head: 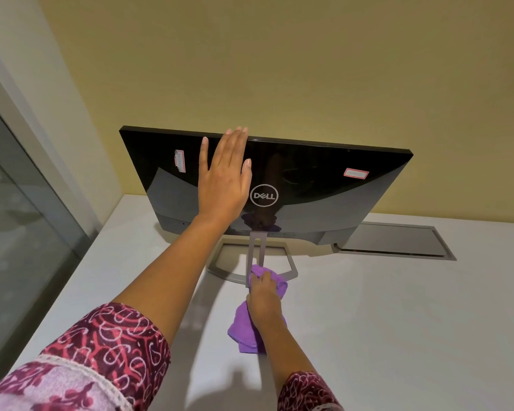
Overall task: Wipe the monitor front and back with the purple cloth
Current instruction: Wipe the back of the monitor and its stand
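The black monitor [324,191] stands on the white table with its glossy back toward me, a round logo at its middle and two small stickers near the top. My left hand [224,179] lies flat against the back, fingers spread and reaching the top edge. Lower down, my right hand [263,295] grips the purple cloth [245,330] and presses it against the foot of the grey stand [255,256]. Part of the cloth bunches above my fingers, the remainder hangs below my wrist. The screen side is hidden.
The white table [398,321] runs to a yellow wall behind the monitor. A grey recessed cable hatch [392,241] sits in the tabletop at the back right. A glass panel [18,232] borders the table's left edge.
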